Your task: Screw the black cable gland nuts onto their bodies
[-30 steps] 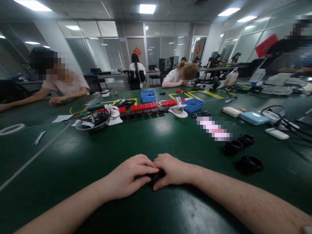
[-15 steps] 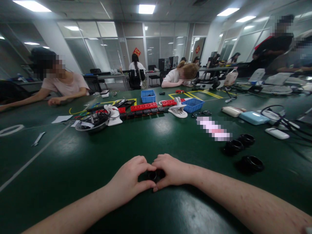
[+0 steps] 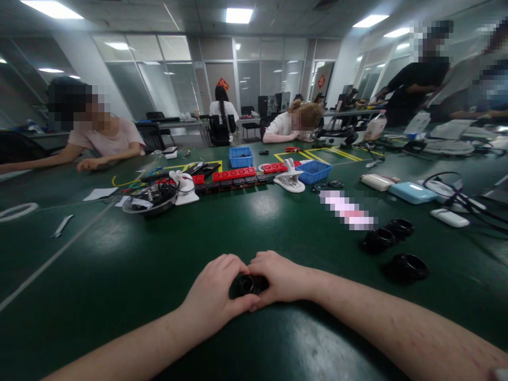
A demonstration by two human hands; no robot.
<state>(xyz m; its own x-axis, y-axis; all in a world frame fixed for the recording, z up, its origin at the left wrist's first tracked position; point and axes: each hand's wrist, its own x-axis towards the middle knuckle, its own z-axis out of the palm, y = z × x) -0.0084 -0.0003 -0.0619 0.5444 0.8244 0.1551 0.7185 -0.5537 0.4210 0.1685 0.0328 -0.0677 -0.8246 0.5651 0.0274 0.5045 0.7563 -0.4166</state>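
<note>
A small black ring-shaped part [image 3: 246,286] with a round opening lies between my hands, close over the green tabletop. My left hand [image 3: 216,288] curves round it from the left, thumb below and fingers above. From the right, my right hand [image 3: 281,278] grips it with bent fingers and thumb, hiding much of that side. The fingertips of both hands meet around the part. Three black hollow round parts stand to the right: one [image 3: 380,239] beside another [image 3: 400,228], and a third [image 3: 410,266] nearer to me.
Ahead are a metal bowl [image 3: 135,209] of cables, a row of red-and-black blocks [image 3: 234,174], a white clamp stand [image 3: 291,180] and blue bins [image 3: 241,156]. A blue case [image 3: 413,192] and cables lie right, a wrench [image 3: 62,226] left. Several people sit or stand around.
My left fingers have shifted slightly on the black part, and its round opening shows more plainly. My right hand has barely moved. At the back right, a standing person has moved left.
</note>
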